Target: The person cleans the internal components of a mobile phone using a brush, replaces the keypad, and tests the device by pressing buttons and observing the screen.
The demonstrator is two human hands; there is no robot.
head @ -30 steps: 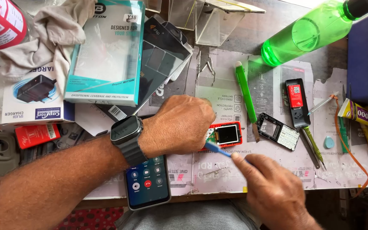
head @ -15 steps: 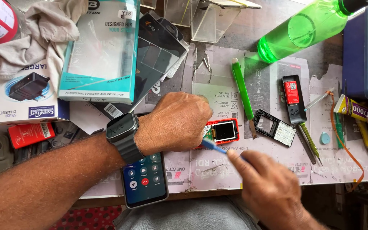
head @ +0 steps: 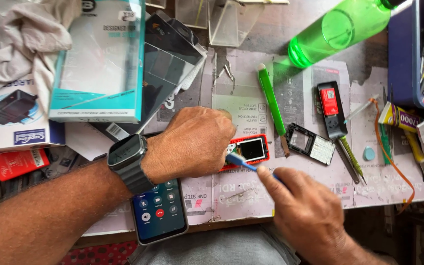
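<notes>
My left hand [head: 192, 145] lies over a small red-framed phone circuit board with a screen [head: 251, 149] and holds it down on the paper-covered bench; a dark watch [head: 127, 156] is on that wrist. My right hand [head: 305, 211] grips a blue-handled brush [head: 239, 162] whose tip touches the board's left part. A black phone keypad frame [head: 310, 143] and a black phone body with a red battery [head: 331, 109] lie to the right of the board.
A smartphone with a lit call screen [head: 159, 216] lies under my left forearm. A green knife [head: 271, 100], a green bottle [head: 339, 29], a teal box [head: 99, 64], a charger box [head: 11, 118], a cloth [head: 25, 39], a blue tool tray [head: 418, 54] and glue tubes [head: 398, 118] surround the work spot.
The view has shifted slightly. My right hand has moved the brush a little along the board's left part; my left hand stays on the board.
</notes>
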